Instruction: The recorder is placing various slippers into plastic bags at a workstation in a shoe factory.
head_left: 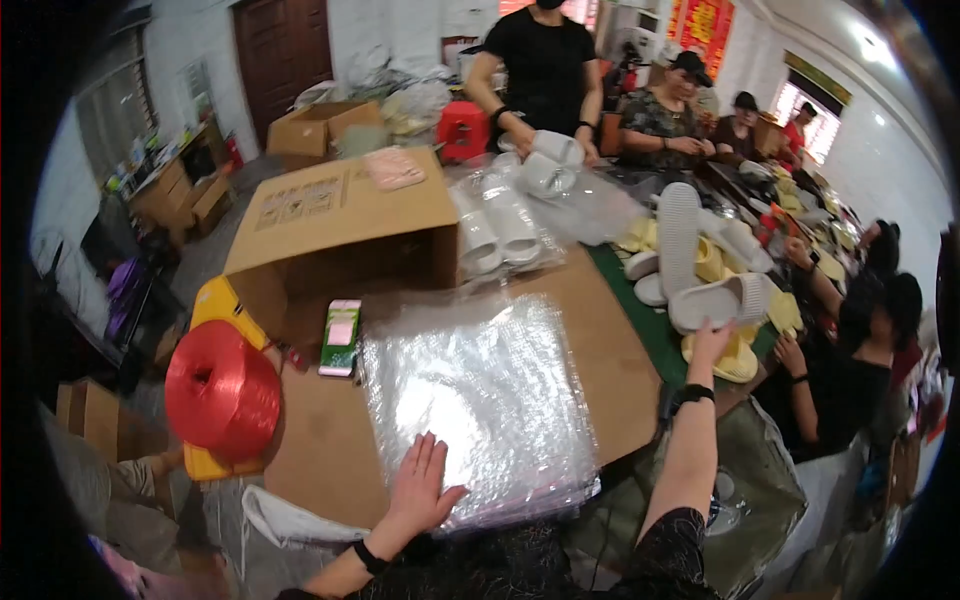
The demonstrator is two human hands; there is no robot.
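My left hand [424, 488] lies flat with fingers stretched on the near left part of a stack of clear plastic bags [510, 390]. The stack rests on cardboard and shines brightly. Off to the right, my right hand [711, 345] grips the near edge of a light grey slide sandal [708, 303]; its thumb and fingertips are partly hidden. Behind that sandal another grey slide [679, 235] stands with its ribbed sole showing. Yellow slides [738, 360] lie beneath and beside them on a green surface [640, 310].
An open cardboard box [335, 215] stands at the far side, near bagged slides [500, 220]. A phone [340, 338] and a red twine roll [222, 390] lie on the left. Across the table a person in black [545, 70] handles slides; others sit along the right.
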